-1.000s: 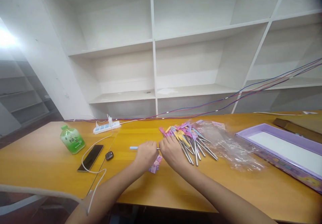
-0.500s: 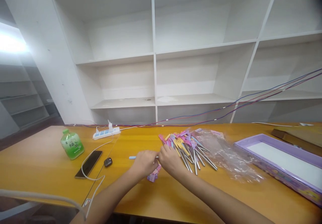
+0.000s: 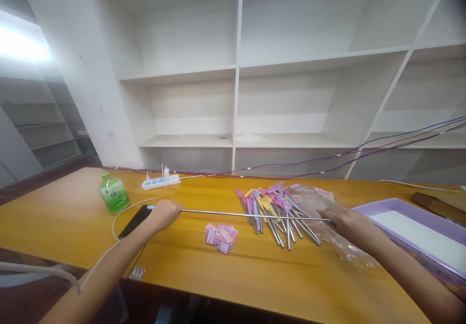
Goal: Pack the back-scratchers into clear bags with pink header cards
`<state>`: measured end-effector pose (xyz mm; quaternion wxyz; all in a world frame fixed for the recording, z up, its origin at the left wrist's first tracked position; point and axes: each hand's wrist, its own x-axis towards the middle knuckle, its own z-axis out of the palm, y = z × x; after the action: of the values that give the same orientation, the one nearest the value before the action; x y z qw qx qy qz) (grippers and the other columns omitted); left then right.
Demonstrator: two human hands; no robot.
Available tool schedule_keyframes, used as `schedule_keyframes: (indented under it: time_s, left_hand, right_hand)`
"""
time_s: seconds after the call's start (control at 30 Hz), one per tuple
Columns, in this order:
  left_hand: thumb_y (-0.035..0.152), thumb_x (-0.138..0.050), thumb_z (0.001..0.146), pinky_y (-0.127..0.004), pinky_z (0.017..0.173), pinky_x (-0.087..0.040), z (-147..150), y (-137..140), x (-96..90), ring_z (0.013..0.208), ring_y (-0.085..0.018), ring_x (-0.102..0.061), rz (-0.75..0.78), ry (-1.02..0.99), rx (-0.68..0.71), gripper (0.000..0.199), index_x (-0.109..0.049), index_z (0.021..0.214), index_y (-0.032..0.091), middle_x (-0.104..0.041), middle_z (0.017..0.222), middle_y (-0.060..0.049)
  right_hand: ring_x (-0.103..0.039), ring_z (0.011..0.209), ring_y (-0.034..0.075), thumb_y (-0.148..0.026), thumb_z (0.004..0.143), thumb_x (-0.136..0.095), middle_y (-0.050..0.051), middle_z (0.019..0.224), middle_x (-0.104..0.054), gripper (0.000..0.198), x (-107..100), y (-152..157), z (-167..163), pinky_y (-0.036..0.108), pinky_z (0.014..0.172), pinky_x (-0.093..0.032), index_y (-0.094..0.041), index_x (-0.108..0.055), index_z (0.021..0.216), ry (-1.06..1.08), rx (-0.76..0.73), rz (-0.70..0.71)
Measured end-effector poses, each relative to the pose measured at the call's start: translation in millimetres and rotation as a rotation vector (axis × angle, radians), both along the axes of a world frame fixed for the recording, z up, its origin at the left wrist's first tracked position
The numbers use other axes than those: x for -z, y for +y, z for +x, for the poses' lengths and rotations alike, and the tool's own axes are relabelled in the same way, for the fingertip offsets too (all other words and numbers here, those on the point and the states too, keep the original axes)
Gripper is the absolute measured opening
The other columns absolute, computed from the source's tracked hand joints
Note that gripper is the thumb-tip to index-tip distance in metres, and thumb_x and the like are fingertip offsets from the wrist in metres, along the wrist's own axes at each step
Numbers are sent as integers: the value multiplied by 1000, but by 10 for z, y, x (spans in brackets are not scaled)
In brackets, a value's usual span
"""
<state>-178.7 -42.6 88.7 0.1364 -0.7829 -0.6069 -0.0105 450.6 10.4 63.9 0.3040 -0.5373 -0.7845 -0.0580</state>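
A telescopic back scratcher [image 3: 218,213], its thin metal rod drawn out long, spans the space between my two hands above the table. My left hand [image 3: 165,214] is closed round its light blue handle, whose end pokes out to the left. At the other end, my right hand [image 3: 337,222] grips the rod and hides the scratcher head. Below and behind the rod lies a pile of back scratchers [image 3: 265,202] with pink, yellow, purple and blue hand-shaped heads and metal shafts. Small pink and purple cards [image 3: 221,236] lie in a heap nearer to me.
A crumpled clear plastic bag [image 3: 316,202] and a purple tray-like box [image 3: 400,209] are at the right. At the left are a green-labelled bottle [image 3: 113,195], a dark phone [image 3: 134,221] partly behind my left arm, and a white power strip [image 3: 160,182]. White shelving [image 3: 235,100] rises behind.
My hands have moved from close together to far apart, left and right, and the back scratcher's rod is now stretched long. The cards have come into full view. The camera view has shifted slightly.
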Motion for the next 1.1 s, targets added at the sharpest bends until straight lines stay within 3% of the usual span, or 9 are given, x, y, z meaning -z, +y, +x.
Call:
schedule_keyframes:
  time_s: [0.1,0.27,0.4,0.57,0.67,0.77,0.9,0.97,1.1]
  left_hand:
    - [19,-46,95,-29,66,-43,72,-96,88,70,-22,-67,4,-9,47,27,-67,78,19,-71,76,-10]
    - [26,-48,96,-27,67,-39,79,-235,45,80,-20,-64,165,-90,116,17,-61,86,21,-68,85,-6]
    - [38,-48,99,-28,64,-36,-54,-314,45,76,-21,-63,222,-111,79,31,-60,78,20,-68,80,-8]
    - [40,-45,100,-29,63,-37,-66,-312,16,72,-24,-69,151,-81,-44,40,-69,76,20,-74,77,-10]
    - [28,-48,97,-32,66,-44,333,-233,-71,76,-30,-73,29,-59,-103,32,-74,79,19,-76,80,-15]
    - [13,-52,91,-34,70,-49,1114,-78,-82,81,-30,-75,-106,-68,-102,26,-77,83,14,-75,83,-20]
    - [15,-59,91,-32,77,-53,1971,125,55,87,-27,-75,-144,-76,-2,19,-77,94,16,-76,89,-18]
    - [12,-57,92,-35,78,-54,2087,168,125,87,-28,-76,-161,-64,17,20,-77,92,14,-75,88,-19]
    - [9,-53,92,-36,79,-55,1977,139,208,90,-30,-76,-183,-53,30,24,-77,92,13,-75,90,-21]
  right_hand:
    - [-62,69,29,-46,92,-53,17,72,-65,33,63,-98,74,43,68,-40,-28,-59,64,-154,-117,-169]
    - [-59,65,27,-53,90,-54,14,73,-63,33,98,-257,191,41,63,-41,-29,-57,68,-28,-59,-163]
    - [-52,56,23,-58,89,-55,10,62,-57,40,180,-325,427,39,58,-38,-28,-50,63,-22,48,-132]
    - [-59,59,25,-49,87,-54,9,63,-64,32,221,-224,541,37,60,-40,-27,-62,65,-72,102,-188]
    - [-66,67,26,-37,85,-55,9,72,-71,24,166,-154,62,34,63,-42,-24,-70,70,-45,145,-199]
    - [-69,73,23,-20,82,-56,10,81,-75,18,117,-145,-968,29,65,-42,-21,-74,80,-32,130,-193]
    - [-68,78,19,-8,84,-53,11,84,-75,21,171,-154,-2203,26,67,-39,-17,-72,82,-107,65,-167]
    - [-68,79,18,-9,85,-54,10,87,-75,19,236,-157,-2418,25,68,-39,-16,-72,85,-128,41,-180]
    - [-69,86,18,-16,91,-56,10,95,-76,18,304,-203,-2360,24,69,-39,-17,-73,91,-151,18,-220]
